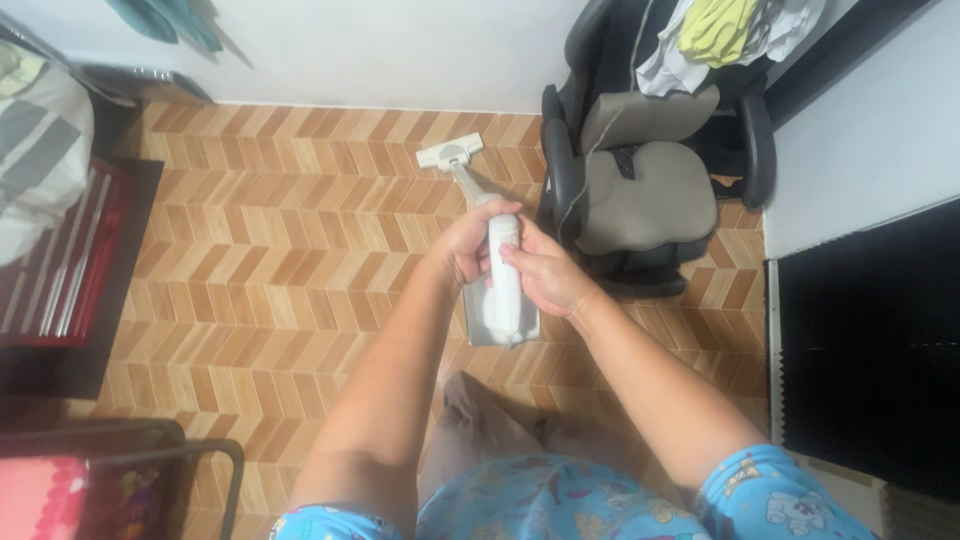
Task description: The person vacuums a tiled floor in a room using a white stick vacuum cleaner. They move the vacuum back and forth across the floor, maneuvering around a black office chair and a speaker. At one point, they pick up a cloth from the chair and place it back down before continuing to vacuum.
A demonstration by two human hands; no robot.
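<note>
You grip the white stick vacuum (500, 285) with both left hand (462, 245) and right hand (545, 272) | its floor head (450, 152) rests left of the office chair (645, 190) | no debris visible on the floor; progress unclear.

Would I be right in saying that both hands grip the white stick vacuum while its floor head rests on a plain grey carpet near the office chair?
Not quite: the head view shows the floor head of the stick vacuum on a herringbone wood-pattern floor, not carpet. Both the left hand and right hand grip it, near the office chair.

A black office chair (640, 180) with grey cushions stands on the herringbone wood floor (280, 260), clothes (720, 35) draped over its back.
</note>
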